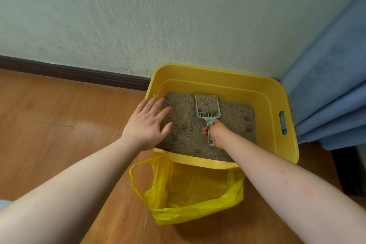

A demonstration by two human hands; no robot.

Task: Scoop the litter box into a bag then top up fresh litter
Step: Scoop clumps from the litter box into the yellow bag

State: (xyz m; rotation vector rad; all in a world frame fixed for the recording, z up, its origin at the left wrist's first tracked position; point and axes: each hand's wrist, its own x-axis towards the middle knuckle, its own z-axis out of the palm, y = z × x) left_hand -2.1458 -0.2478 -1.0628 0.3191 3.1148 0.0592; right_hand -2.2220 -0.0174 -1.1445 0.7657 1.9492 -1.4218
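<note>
My right hand (pixel 214 134) grips the scoop (pixel 208 111) by its handle; it lies loaded on the litter, long axis pointing away from me toward the wall. My left hand (pixel 147 123) is spread flat over the litter box (pixel 277 95) near its left rim. The bag (pixel 188 190) gapes open on the floor just beside the near rim, so I'd draw the scoop straight back over that edge.
</note>
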